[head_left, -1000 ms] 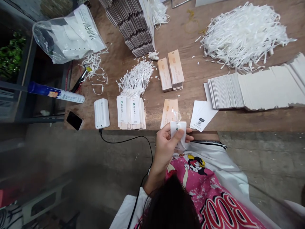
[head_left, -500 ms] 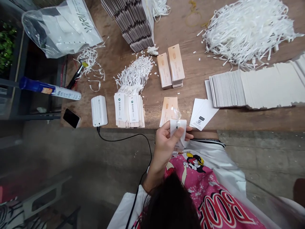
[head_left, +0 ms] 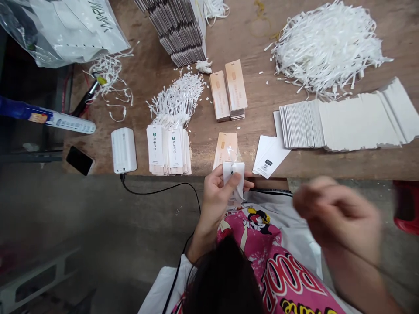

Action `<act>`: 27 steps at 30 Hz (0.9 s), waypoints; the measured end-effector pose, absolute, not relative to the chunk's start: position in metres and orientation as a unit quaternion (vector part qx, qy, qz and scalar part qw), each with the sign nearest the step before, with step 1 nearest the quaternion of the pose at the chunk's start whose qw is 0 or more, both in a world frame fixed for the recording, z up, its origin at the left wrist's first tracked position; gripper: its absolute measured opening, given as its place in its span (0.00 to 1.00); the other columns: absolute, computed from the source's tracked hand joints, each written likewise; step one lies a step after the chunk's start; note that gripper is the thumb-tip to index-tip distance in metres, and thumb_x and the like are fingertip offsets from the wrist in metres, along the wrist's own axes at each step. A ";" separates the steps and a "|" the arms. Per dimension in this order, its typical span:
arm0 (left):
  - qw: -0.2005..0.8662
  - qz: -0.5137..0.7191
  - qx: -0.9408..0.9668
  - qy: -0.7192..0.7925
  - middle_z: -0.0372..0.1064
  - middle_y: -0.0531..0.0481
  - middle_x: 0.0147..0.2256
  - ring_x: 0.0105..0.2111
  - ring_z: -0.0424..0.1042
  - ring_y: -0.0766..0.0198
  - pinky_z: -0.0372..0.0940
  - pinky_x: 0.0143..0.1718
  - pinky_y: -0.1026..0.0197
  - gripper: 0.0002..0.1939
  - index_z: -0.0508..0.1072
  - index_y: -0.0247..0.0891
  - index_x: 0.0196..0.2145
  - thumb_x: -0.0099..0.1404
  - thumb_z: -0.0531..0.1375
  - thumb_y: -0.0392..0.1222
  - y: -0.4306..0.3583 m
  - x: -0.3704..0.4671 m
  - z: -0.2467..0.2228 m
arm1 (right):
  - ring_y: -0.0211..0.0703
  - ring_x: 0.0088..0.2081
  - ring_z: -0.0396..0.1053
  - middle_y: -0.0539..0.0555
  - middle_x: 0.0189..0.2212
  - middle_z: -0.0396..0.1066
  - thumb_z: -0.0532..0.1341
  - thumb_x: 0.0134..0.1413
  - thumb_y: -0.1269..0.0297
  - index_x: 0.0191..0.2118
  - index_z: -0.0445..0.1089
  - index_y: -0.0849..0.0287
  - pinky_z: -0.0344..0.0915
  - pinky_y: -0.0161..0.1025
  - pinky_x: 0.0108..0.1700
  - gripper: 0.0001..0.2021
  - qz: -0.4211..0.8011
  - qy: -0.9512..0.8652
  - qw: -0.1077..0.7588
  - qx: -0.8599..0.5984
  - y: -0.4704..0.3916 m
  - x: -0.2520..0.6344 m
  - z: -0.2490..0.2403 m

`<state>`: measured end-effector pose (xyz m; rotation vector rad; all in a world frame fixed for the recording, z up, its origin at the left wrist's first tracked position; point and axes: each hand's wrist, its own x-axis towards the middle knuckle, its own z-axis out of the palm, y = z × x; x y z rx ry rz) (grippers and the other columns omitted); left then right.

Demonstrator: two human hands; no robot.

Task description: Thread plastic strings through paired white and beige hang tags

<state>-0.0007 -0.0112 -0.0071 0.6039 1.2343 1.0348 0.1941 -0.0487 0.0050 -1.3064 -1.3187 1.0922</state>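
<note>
White tag (head_left: 240, 182), pinched by the left hand (head_left: 216, 188), may slip if that pressure eases; blurred right hand (head_left: 340, 213), grip indiscernible.

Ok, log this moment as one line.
left hand: holds white tag | right hand: blurred, apart from tag, contents unclear | table: strung tags, tan cards, white string pile

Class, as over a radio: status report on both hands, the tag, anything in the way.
Left hand gripping white tag, thumb across its face. Right hand apart from tag, blurred, grip unclear. No obstruction seen between hands.
</note>
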 end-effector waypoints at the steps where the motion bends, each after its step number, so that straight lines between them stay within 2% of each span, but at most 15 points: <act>1: 0.653 0.457 0.264 0.544 0.78 0.44 0.34 0.26 0.77 0.63 0.72 0.27 0.64 0.15 0.73 0.34 0.36 0.59 0.66 0.49 -0.011 -0.001 -0.007 | 0.40 0.31 0.68 0.54 0.29 0.68 0.56 0.64 0.67 0.30 0.68 0.56 0.65 0.38 0.31 0.10 0.466 -0.537 0.465 -0.527 -0.049 0.185 -0.004; 2: 0.653 0.457 0.262 0.544 0.78 0.44 0.34 0.25 0.77 0.63 0.72 0.27 0.64 0.15 0.73 0.34 0.36 0.59 0.66 0.49 -0.011 0.000 -0.007 | 0.41 0.31 0.68 0.53 0.29 0.67 0.57 0.63 0.68 0.28 0.66 0.56 0.65 0.38 0.32 0.10 0.478 -0.540 0.454 -0.523 -0.050 0.175 -0.014; 4: 0.654 0.458 0.258 0.544 0.78 0.45 0.34 0.25 0.76 0.64 0.71 0.26 0.65 0.14 0.73 0.35 0.36 0.59 0.66 0.49 -0.012 0.001 -0.007 | 0.43 0.38 0.71 0.54 0.36 0.71 0.61 0.59 0.68 0.34 0.67 0.57 0.67 0.39 0.39 0.03 0.472 -0.569 0.419 -0.527 -0.054 0.155 -0.033; 6: 0.655 0.457 0.259 0.544 0.78 0.46 0.34 0.25 0.76 0.65 0.70 0.26 0.66 0.14 0.73 0.36 0.37 0.60 0.65 0.48 -0.012 0.002 -0.007 | 0.44 0.42 0.72 0.56 0.40 0.73 0.64 0.56 0.67 0.41 0.67 0.58 0.68 0.39 0.42 0.08 0.465 -0.606 0.381 -0.521 -0.059 0.140 -0.045; 7: 0.653 0.456 0.262 0.545 0.78 0.46 0.34 0.26 0.76 0.65 0.70 0.26 0.66 0.13 0.73 0.36 0.37 0.60 0.65 0.48 -0.012 0.002 -0.006 | 0.44 0.40 0.73 0.55 0.39 0.74 0.64 0.56 0.67 0.41 0.67 0.58 0.68 0.38 0.41 0.08 0.465 -0.623 0.359 -0.515 -0.061 0.137 -0.048; 9: 0.642 0.459 0.275 0.549 0.78 0.46 0.35 0.27 0.75 0.65 0.69 0.28 0.65 0.12 0.73 0.36 0.36 0.61 0.64 0.48 -0.012 0.001 -0.006 | 0.41 0.33 0.72 0.52 0.31 0.73 0.62 0.58 0.68 0.35 0.68 0.59 0.67 0.35 0.36 0.01 0.478 -0.642 0.323 -0.505 -0.063 0.139 -0.046; 11: 0.632 0.463 0.289 0.550 0.77 0.47 0.33 0.27 0.74 0.66 0.68 0.29 0.65 0.13 0.73 0.36 0.37 0.62 0.63 0.48 -0.014 -0.002 -0.007 | 0.38 0.28 0.70 0.50 0.26 0.72 0.60 0.60 0.69 0.30 0.68 0.59 0.65 0.34 0.32 0.07 0.515 -0.636 0.293 -0.493 -0.062 0.149 -0.033; 13: 0.634 0.463 0.298 0.543 0.75 0.48 0.30 0.27 0.72 0.65 0.66 0.29 0.65 0.15 0.73 0.36 0.39 0.64 0.60 0.51 -0.015 -0.006 -0.008 | 0.37 0.27 0.69 0.49 0.25 0.71 0.61 0.59 0.68 0.29 0.69 0.58 0.64 0.33 0.30 0.07 0.573 -0.619 0.284 -0.456 -0.060 0.165 -0.012; 16: 0.651 0.454 0.305 0.527 0.75 0.47 0.31 0.29 0.72 0.64 0.64 0.29 0.66 0.17 0.72 0.37 0.43 0.67 0.55 0.53 -0.019 -0.011 -0.012 | 0.40 0.29 0.70 0.51 0.27 0.71 0.64 0.57 0.64 0.28 0.72 0.56 0.67 0.36 0.33 0.07 0.622 -0.588 0.339 -0.390 -0.053 0.186 0.023; 19: 0.668 0.428 0.321 0.517 0.74 0.48 0.37 0.31 0.71 0.66 0.64 0.29 0.67 0.16 0.69 0.39 0.47 0.66 0.58 0.50 -0.024 -0.012 -0.015 | 0.44 0.40 0.71 0.52 0.37 0.70 0.68 0.52 0.60 0.28 0.77 0.51 0.70 0.42 0.45 0.04 0.616 -0.515 0.448 -0.394 -0.039 0.194 0.049; 21: 0.689 0.399 0.333 0.505 0.73 0.50 0.36 0.28 0.70 0.69 0.64 0.29 0.68 0.16 0.67 0.40 0.48 0.66 0.58 0.49 -0.028 -0.011 -0.015 | 0.44 0.45 0.70 0.50 0.41 0.72 0.68 0.51 0.60 0.30 0.78 0.48 0.69 0.43 0.52 0.02 0.619 -0.447 0.523 -0.379 -0.023 0.192 0.056; 24: 0.722 0.370 0.339 0.477 0.72 0.53 0.34 0.26 0.70 0.70 0.65 0.29 0.67 0.15 0.64 0.43 0.49 0.67 0.58 0.48 -0.036 -0.009 -0.013 | 0.39 0.41 0.73 0.47 0.36 0.75 0.65 0.55 0.63 0.33 0.78 0.51 0.70 0.40 0.51 0.03 0.626 -0.381 0.586 -0.345 0.009 0.184 0.053; 27: 0.728 0.358 0.334 0.480 0.72 0.53 0.34 0.27 0.72 0.69 0.66 0.30 0.66 0.13 0.63 0.43 0.47 0.67 0.58 0.48 -0.043 -0.010 -0.011 | 0.37 0.37 0.74 0.47 0.34 0.76 0.63 0.58 0.62 0.34 0.77 0.54 0.72 0.38 0.48 0.05 0.613 -0.375 0.595 -0.360 0.042 0.178 0.043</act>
